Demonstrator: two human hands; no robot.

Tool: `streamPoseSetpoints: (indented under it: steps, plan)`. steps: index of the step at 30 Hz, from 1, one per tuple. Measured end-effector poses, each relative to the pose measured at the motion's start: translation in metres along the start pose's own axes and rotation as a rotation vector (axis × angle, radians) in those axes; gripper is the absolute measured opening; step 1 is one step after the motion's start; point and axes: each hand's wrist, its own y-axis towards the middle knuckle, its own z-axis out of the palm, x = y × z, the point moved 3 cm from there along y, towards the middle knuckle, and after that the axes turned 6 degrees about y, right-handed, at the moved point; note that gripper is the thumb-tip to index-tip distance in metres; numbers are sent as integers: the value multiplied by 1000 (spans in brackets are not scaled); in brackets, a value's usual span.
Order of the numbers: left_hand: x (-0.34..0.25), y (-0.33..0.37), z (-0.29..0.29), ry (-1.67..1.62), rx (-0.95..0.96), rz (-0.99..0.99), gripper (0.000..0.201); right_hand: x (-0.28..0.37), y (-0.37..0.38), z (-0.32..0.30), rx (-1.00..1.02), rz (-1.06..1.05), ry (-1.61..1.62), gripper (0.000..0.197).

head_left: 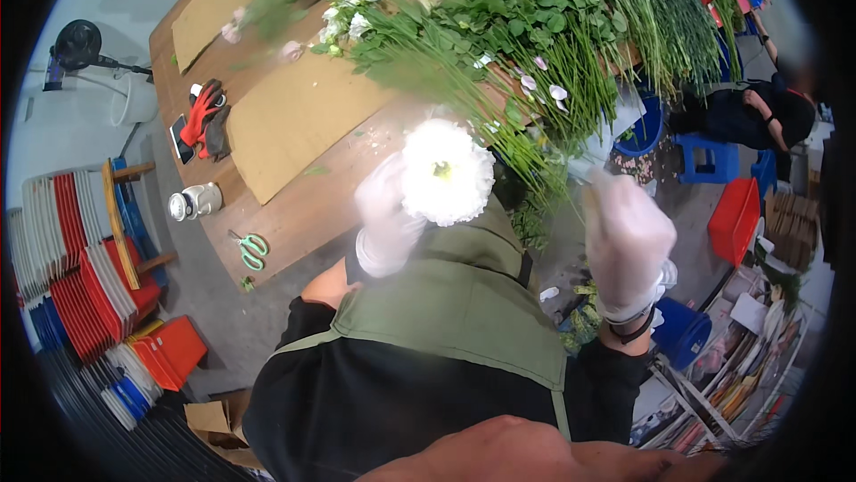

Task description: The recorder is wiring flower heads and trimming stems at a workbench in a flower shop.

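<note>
A large white ruffled flower [448, 172] faces up in front of my green apron, near the table's front edge. My left hand [390, 219], in a thin white glove, is closed beside and partly behind the bloom and holds it; the stem and fingertips are hidden. Off to the right, my right hand [624, 241] is raised, also gloved in white and blurred. Its fingers are pressed together, and whatever is between them does not show clearly. Bundles of green stems [473, 112] with leaves and pale blooms lie on the table just beyond both hands.
On the wooden table [267, 246] are green-handled scissors [252, 250], a white jar [196, 203], red-black gloves [206, 116], a phone [181, 139] and brown cardboard [299, 121]. A blue bucket [644, 125] stands at the right. Another person [758, 116] is beyond a blue stool [706, 157].
</note>
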Motion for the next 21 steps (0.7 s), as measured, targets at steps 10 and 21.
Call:
streamPoseSetpoints:
  steps: [10, 21]
  plan:
    - [-5, 0, 7, 24, -169, 69, 21, 17, -3, -15, 12, -63, 145, 28]
    - [-14, -5, 13, -1, -111, 48, 23, 42, -3, -2, 28, -280, 63, 21]
